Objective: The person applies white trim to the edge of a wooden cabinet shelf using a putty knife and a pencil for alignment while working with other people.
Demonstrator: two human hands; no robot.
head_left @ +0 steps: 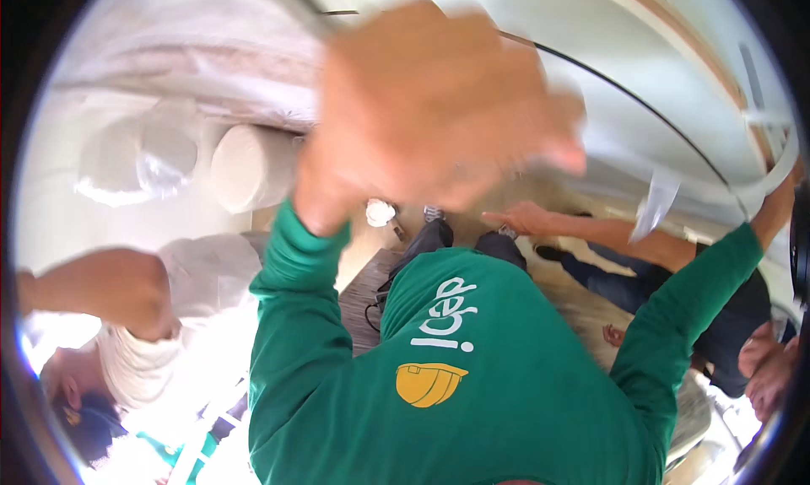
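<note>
My left hand (430, 105) is raised in front of me, large and blurred by motion. Its fingers are curled into a closed grip, with the thumb side toward the right. A grey bar (295, 2) runs up and left from behind the knuckles; whether it is in the grip cannot be made out. My right hand (781, 200) reaches out to the far right rim, its fingers hidden. Beside it curves a pale whitish band (778, 176). A thin dark line (641, 99) arcs along the white surface between my hands.
A co-worker's hand (527, 218) with a stretched finger reaches in from the right, below my left hand. Another person in a white shirt (207, 287) stands at the left. White rolls (249, 169) stand beyond. A clear plastic strip (656, 202) hangs at right.
</note>
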